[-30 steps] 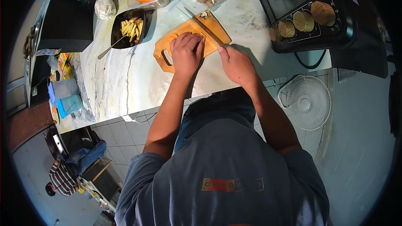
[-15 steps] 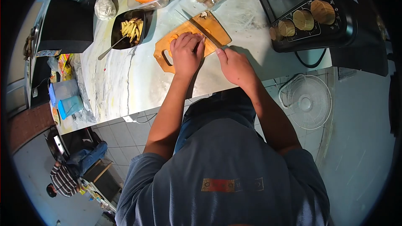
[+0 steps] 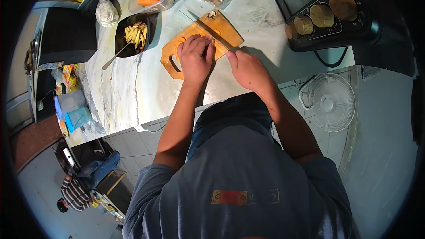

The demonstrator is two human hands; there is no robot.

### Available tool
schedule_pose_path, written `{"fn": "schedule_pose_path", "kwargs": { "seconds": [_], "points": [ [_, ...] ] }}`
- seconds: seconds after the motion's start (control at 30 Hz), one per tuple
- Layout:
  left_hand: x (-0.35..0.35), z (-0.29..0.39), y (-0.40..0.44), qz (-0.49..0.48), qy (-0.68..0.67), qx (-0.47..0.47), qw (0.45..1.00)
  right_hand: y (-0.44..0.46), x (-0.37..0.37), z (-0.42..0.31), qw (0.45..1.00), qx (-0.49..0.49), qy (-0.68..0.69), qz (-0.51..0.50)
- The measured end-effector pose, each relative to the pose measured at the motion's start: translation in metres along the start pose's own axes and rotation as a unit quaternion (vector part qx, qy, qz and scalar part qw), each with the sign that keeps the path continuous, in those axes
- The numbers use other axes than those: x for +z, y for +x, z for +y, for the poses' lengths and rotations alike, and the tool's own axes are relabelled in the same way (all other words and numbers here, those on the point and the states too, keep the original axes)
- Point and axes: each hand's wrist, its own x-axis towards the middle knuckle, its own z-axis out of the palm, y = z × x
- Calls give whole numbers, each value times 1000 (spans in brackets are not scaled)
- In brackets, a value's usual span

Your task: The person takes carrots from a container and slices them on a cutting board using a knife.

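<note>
your right hand point(image 3: 250, 70) is closed around the handle of the knife point(image 3: 218, 38), its blade slanting away across the cutting board point(image 3: 233, 36), close beside your left fingertips. your left hand point(image 3: 195, 59) bears down on the board; orange pieces point(image 3: 181, 40), probably carrot, lie at its left edge, though what sits under the fingers is hidden. tuck those fingertips back, let your knuckles guide the blade's flat, and slice with light, even strokes.

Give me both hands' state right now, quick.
Left hand: fingers curled, pressing down on orange pieces on the cutting board.
Right hand: closed around the knife at its handle end.
</note>
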Motion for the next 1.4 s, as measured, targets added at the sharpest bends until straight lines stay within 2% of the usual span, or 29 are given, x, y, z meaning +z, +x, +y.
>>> {"fn": "schedule_pose_path", "kwargs": {
  "seconds": [0.8, 1.13, 1.2, 1.33, 1.4],
  "points": [
    [1, 0, 1, -8, 10, -13, 1000, 13, 3, 5, 998, 14, 41, -34],
    [-6, 1, 5, -17, -9, -15, 1000, -2, 13, 2, 997, 7, -50, 63],
    [-12, 1, 7, -34, -85, -48, 995, -4, 10, 4, 995, 6, -63, 74],
    [-20, 5, 14, -31, -54, -47, 997, -7, 3, 4, 993, -2, -82, 82],
    [-20, 5, 19, -83, 2, 19, 996, -9, 2, 3, 992, -2, -88, 87]
  ]
}}
